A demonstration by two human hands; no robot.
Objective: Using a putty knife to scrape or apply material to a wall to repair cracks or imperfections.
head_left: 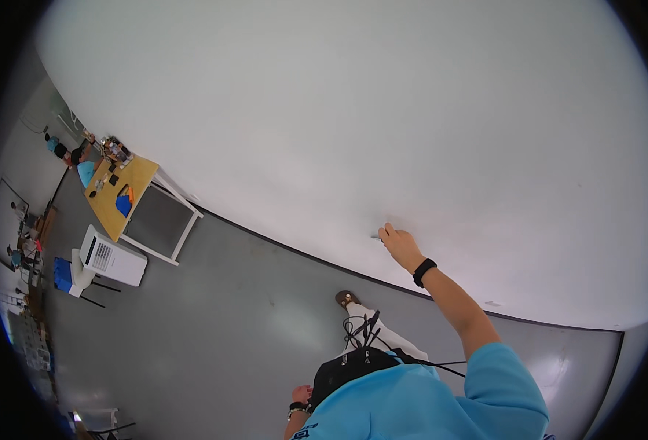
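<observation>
My right hand [399,243] is raised to the white wall [382,132], low on its face, with a black band around the wrist. Its fingers are pinched together against the surface. A thin, greyish sliver [376,237] sticks out to the left of the fingertips; it is too small to name. Down by my waist is my left hand [302,394], beside a black waist pack [353,378] with dark cables [368,331] rising from it. Its fingers are mostly hidden, and I see nothing in it.
A dark baseboard edges the grey floor [265,301]. To the left stands a wooden-topped table [137,176] with tools and small items, a white portable machine [115,258] and a chair [82,271]. A person in blue [86,170] is behind the table. My foot [346,298] is near the wall.
</observation>
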